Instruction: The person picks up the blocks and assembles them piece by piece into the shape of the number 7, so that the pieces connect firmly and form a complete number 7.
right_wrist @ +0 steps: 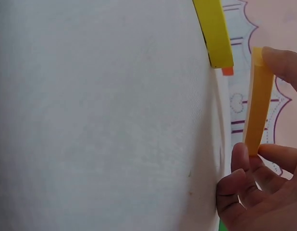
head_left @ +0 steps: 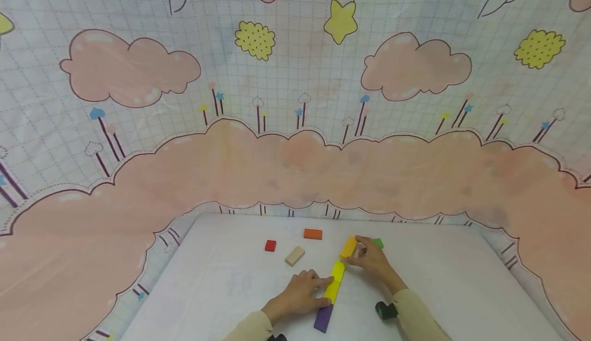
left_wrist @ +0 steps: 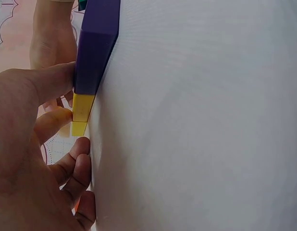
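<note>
In the head view, a purple block [head_left: 323,318] and two yellow blocks [head_left: 332,292] [head_left: 338,269] lie end to end in a slanting row on the white table. My left hand [head_left: 300,294] rests at the row's left side. Its thumb touches near the purple and yellow joint, and its index finger touches the yellow part; the other fingers bend loosely. My right hand [head_left: 373,263] pinches an orange-yellow block [head_left: 349,247] by its two ends, between thumb and finger. That block [right_wrist: 260,106] is apart from the yellow block [right_wrist: 216,36] in the right wrist view.
Left of the row lie a red block [head_left: 270,245], a plain wooden block [head_left: 295,255] and an orange block [head_left: 313,234]. A green block [head_left: 378,242] sits behind my right hand. A dark rounded object [head_left: 386,310] is beside the right sleeve. Cloud-patterned cloth [head_left: 295,172] surrounds the table.
</note>
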